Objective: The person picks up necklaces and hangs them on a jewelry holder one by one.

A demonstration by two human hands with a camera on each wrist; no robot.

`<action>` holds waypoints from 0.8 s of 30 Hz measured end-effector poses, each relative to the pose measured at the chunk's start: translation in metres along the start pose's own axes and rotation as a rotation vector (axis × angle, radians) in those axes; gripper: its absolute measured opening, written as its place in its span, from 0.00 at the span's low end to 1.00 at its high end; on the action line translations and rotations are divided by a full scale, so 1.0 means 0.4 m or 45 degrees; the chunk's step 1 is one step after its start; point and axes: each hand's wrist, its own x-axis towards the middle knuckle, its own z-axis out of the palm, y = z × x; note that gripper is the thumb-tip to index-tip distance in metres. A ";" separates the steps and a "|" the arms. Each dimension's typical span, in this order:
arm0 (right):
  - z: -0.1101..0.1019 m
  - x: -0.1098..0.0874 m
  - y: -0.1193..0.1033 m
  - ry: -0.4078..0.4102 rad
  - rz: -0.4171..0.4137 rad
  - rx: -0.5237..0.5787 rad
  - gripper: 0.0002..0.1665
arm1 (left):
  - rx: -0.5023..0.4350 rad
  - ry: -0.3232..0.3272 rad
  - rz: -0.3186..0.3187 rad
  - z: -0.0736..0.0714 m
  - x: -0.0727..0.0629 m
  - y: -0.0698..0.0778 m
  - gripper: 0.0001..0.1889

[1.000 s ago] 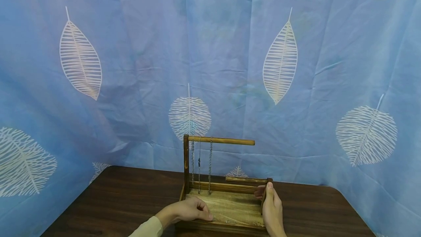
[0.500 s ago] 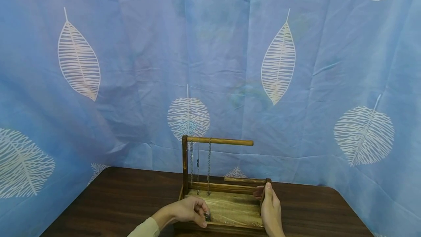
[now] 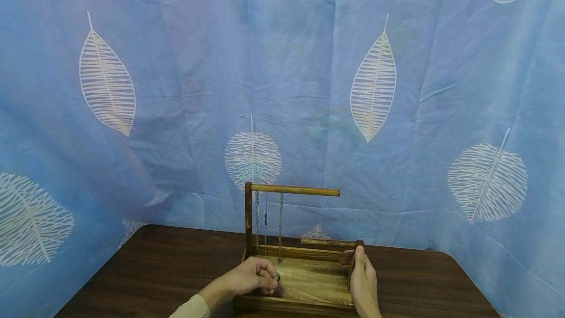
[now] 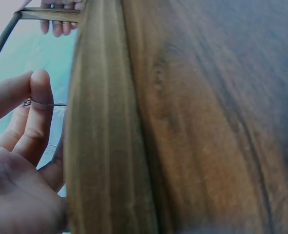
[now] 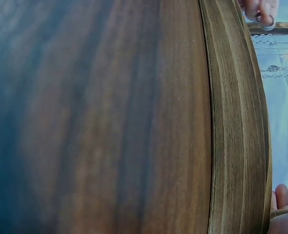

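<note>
Silvery ring (image 3: 276, 276) now rides higher, pinched by your left hand (image 3: 251, 276), right hand (image 3: 365, 278) gripping the wooden jewelry stand (image 3: 315, 278), so pickup looks done.

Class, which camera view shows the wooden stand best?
The head view: there the wooden stand shows its tray, tall post, upper bar and lower bar together, though left hand and right hand hide parts. The left wrist and right wrist views each show mainly one edge of it up close, with only bits beyond.
</note>
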 end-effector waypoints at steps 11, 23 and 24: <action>-0.002 0.003 0.002 0.000 0.007 -0.002 0.48 | -0.132 0.146 0.067 -0.033 -0.021 0.064 0.11; 0.000 0.002 0.007 -0.005 0.018 -0.021 0.48 | -0.178 0.220 0.080 -0.051 -0.019 0.167 0.14; 0.001 0.002 0.007 -0.004 0.016 -0.021 0.48 | -0.168 0.222 0.088 -0.053 -0.017 0.175 0.14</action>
